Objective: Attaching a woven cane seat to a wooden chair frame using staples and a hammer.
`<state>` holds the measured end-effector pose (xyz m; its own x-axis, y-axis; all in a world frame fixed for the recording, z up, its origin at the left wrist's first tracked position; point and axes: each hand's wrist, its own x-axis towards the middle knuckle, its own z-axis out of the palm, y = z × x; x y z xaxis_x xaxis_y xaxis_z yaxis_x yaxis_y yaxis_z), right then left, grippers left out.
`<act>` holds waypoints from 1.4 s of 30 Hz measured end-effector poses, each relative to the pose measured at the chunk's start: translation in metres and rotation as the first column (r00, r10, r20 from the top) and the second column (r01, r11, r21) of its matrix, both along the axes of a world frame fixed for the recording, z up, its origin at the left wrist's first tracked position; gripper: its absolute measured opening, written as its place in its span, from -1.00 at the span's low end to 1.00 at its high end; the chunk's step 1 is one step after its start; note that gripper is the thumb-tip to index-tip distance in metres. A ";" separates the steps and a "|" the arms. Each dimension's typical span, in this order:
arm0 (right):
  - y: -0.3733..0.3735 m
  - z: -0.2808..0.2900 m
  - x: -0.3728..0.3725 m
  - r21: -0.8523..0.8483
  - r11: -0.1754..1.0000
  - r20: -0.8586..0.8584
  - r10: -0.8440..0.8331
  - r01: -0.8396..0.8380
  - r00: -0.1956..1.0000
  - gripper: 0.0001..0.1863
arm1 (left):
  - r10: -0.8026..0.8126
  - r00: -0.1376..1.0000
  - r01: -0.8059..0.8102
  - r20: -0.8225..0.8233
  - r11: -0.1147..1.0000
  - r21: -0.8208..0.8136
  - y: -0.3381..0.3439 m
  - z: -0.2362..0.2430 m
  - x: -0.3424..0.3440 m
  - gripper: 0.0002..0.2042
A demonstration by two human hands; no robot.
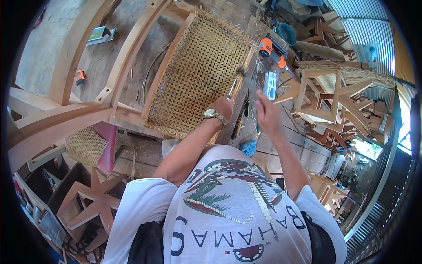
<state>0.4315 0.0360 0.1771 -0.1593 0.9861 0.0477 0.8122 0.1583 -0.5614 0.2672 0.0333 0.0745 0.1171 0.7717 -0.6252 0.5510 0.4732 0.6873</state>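
The left hand clenched a slim tool at the right edge of the cane panel; the right hand gripped a blurred hammer — a glancing blow (aim unclear) risked knuckles.

An orange tape measure lies at left. Wooden frames crowd the right, near corrugated sheeting

Wall gap: we note burnt-out white glare at right.
Woven panel: we see soft, even daylight; holes read crisp.
Hammer: we find heavy motion blur.
Bins: we see dim shade, lower left.
Metal sheets: we see bluish light, ridges bending.
Picture rim: we get black corners.
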 end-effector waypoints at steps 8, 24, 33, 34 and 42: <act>-0.003 0.003 -0.005 0.010 1.000 -0.077 -0.010 0.010 0.997 -0.63 | -0.005 1.000 0.005 0.016 0.999 0.048 -0.003 -0.002 0.001 -0.54; -0.002 0.011 -0.017 -0.052 0.999 -0.002 0.013 -0.013 1.000 -0.63 | -0.037 0.999 0.036 0.005 0.996 0.083 -0.011 -0.014 -0.002 -0.50; -0.002 0.007 -0.017 -0.050 0.998 0.031 0.025 -0.023 0.999 -0.67 | -0.016 1.000 0.017 -0.008 0.996 0.093 -0.011 -0.007 -0.005 -0.48; -0.005 0.001 -0.013 0.029 0.999 0.024 0.032 -0.033 0.999 -0.67 | -0.020 1.000 0.019 0.000 0.995 0.097 -0.013 -0.011 -0.002 -0.48; -0.008 -0.002 -0.022 0.083 0.996 -0.072 0.033 -0.027 0.997 -0.67 | -0.013 1.000 0.010 0.020 0.994 0.104 -0.014 -0.011 -0.004 -0.48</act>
<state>0.4095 0.0285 0.1752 -0.1816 0.9732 0.1411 0.7633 0.2300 -0.6037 0.2636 0.0189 0.0632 0.1385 0.8311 -0.5386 0.5409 0.3921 0.7441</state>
